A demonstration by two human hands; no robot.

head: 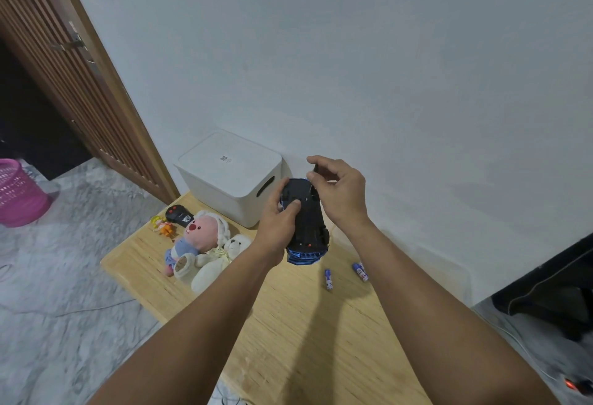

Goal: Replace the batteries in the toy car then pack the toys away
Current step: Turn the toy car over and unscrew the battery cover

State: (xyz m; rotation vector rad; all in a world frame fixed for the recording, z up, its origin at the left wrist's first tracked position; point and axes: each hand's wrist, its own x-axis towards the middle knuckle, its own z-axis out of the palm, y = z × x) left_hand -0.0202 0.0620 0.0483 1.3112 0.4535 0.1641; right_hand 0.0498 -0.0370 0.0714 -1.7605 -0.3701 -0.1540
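Toy car (306, 221), blue-bodied with a black plastic underside turned up toward the camera, held in mid-air above a pale wooden table (308, 334) with a fine straight grain. Gripped along its near side by the left hand (278, 225), fingers curled round the chassis and thumb pressed on the underside. Right hand (340, 189) poised at the car's far end, thumb and forefinger pinching a small dark piece (315, 168), too small and shadowed to identify. Wheels and any battery bay lost in the dark plastic and motion blur.

Two slim cylindrical batteries (328, 279) with blue-and-white wrappers lying on the tabletop just right of the car, apart from each other, labels unreadable. White matt plastic storage box (229, 176) with rounded corners, a flat lid and a slot handle standing at the table's far end against a plain grey-white wall. Soft toys heaped at the left edge: pink-faced plush (195, 234) in a fluffy cream hood, white teddy bear (224, 260) partly hidden behind the left forearm. Small hard orange-and-yellow figurine (163, 226) and black remote control (178, 214) beside them, the remote half covered by the plush. Pink perforated basket (17, 192) on the mottled grey floor, cut off by the left frame edge.
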